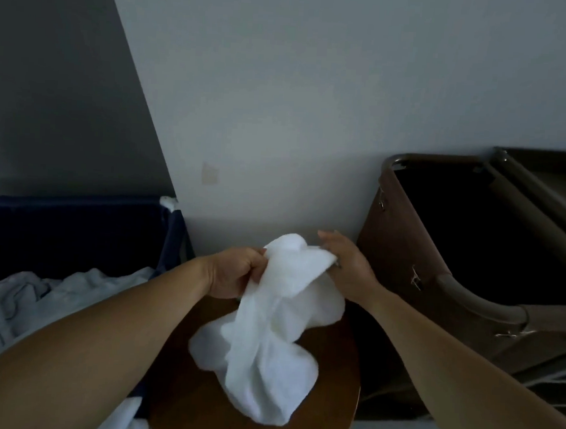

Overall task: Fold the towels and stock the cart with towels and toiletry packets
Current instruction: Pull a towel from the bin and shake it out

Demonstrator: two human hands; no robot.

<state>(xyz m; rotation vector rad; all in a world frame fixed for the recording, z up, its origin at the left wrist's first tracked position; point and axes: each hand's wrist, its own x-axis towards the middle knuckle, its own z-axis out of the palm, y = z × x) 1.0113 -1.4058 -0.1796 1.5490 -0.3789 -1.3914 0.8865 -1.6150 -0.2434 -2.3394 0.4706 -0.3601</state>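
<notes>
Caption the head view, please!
Left hand grips a crumpled white towel, right hand touching it, over a round wooden table beside a cart.
</notes>
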